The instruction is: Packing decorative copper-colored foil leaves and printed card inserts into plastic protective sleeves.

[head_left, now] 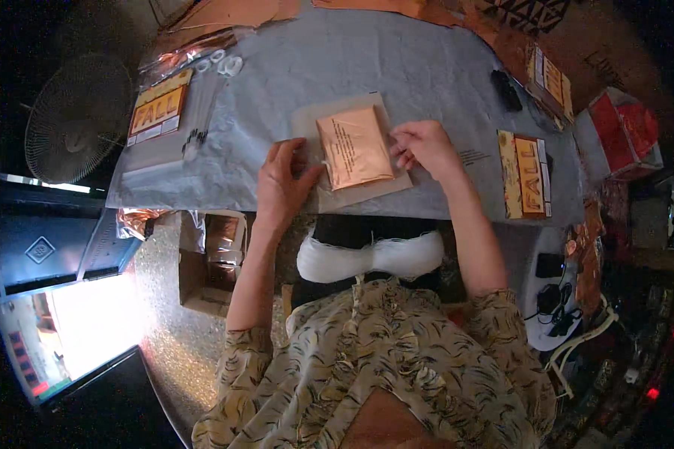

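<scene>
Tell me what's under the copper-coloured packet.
Around the copper-coloured packet show the margins of a pale sheet or bag, spread on the grey table cover. Whatever lies beneath its middle is covered; I cannot tell whether it lies on or inside that layer.

The print on the copper packet (358,150) is too small to be read, and whether the packet is enclosed by the clear bag (352,197) cannot be told. The fingertips of the right hand (427,146) are blurred. The bottom of the box (202,301) is lost in shadow, cardboard (236,13) is cut off by the upper edge, and the doorway (101,322) is drowned in glare.
</scene>
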`<state>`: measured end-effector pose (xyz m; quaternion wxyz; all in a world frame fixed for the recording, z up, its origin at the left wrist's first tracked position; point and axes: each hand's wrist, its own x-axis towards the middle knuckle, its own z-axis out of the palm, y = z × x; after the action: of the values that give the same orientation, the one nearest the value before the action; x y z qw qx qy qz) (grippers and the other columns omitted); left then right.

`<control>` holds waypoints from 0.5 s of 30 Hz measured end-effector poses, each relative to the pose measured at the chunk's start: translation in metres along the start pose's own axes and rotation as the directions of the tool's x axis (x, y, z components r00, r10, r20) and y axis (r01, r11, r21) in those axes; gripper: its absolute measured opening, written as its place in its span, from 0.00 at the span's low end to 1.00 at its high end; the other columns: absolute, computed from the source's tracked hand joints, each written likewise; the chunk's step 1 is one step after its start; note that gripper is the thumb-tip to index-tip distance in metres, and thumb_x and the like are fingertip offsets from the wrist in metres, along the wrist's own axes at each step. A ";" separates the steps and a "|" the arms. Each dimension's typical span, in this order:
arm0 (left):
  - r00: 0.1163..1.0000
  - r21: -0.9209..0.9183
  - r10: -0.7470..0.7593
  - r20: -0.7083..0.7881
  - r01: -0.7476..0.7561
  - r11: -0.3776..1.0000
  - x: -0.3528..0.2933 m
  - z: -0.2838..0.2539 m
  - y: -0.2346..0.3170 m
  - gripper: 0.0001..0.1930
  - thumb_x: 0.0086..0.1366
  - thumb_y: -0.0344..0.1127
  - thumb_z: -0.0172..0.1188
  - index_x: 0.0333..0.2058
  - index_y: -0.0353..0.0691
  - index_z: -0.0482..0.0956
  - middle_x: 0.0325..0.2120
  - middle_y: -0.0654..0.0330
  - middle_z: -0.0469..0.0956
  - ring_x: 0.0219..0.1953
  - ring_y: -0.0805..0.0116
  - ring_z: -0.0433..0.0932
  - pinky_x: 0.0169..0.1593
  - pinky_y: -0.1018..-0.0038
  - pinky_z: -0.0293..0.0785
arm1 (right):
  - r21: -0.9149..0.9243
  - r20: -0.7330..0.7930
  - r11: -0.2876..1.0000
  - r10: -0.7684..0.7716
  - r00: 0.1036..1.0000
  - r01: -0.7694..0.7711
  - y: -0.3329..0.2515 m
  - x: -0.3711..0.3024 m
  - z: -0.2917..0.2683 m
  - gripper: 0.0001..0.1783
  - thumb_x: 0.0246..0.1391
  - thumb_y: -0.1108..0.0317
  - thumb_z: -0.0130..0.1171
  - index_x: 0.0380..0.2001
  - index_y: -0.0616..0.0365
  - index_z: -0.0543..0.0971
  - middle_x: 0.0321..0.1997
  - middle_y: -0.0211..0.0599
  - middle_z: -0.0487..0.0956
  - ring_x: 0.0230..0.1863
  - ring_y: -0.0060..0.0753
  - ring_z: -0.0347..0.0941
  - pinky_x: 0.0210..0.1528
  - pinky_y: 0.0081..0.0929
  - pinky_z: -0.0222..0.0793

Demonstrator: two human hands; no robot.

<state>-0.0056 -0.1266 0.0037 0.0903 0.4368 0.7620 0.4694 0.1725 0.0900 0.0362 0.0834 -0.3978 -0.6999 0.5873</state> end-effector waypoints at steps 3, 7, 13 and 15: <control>1.000 0.006 0.019 -0.010 -0.019 1.000 0.001 -0.001 -0.001 0.26 0.50 0.32 0.73 0.48 0.35 0.76 0.41 0.52 0.78 0.35 0.58 0.81 0.40 0.67 0.79 | 0.041 0.080 0.997 0.056 0.995 -0.059 0.002 0.009 -0.006 0.13 0.62 0.72 0.54 0.47 0.65 0.79 0.31 0.37 0.83 0.21 0.20 0.75 0.23 0.18 0.72; 1.000 -0.012 0.004 0.025 -0.003 1.000 0.000 -0.005 -0.001 0.32 0.48 0.40 0.75 0.52 0.37 0.75 0.47 0.53 0.77 0.44 0.57 0.79 0.48 0.63 0.76 | 0.020 0.146 0.999 0.037 0.989 -0.040 0.003 0.016 -0.016 0.14 0.61 0.71 0.58 0.49 0.64 0.79 0.31 0.37 0.83 0.22 0.20 0.76 0.24 0.17 0.74; 0.961 0.489 0.191 0.201 -0.267 0.830 -0.001 -0.015 -0.011 0.59 0.40 0.71 0.67 0.66 0.41 0.60 0.67 0.57 0.59 0.70 0.51 0.55 0.67 0.43 0.45 | -0.026 0.137 0.997 0.076 0.988 -0.073 0.000 0.018 -0.017 0.16 0.59 0.69 0.61 0.48 0.65 0.79 0.31 0.37 0.83 0.23 0.20 0.77 0.25 0.17 0.74; 0.955 0.489 0.189 0.228 -0.280 0.826 -0.003 -0.015 -0.015 0.61 0.39 0.74 0.65 0.67 0.40 0.58 0.69 0.57 0.57 0.71 0.50 0.52 0.67 0.42 0.43 | -0.016 0.141 0.997 0.082 0.987 -0.080 0.000 0.019 -0.013 0.15 0.59 0.69 0.61 0.47 0.65 0.80 0.31 0.36 0.83 0.23 0.19 0.76 0.24 0.17 0.74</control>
<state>-0.0212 -0.1413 -0.0007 -0.0240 0.5737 0.7896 0.2164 0.1671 0.1127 0.0336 0.0074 -0.3836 -0.6904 0.6133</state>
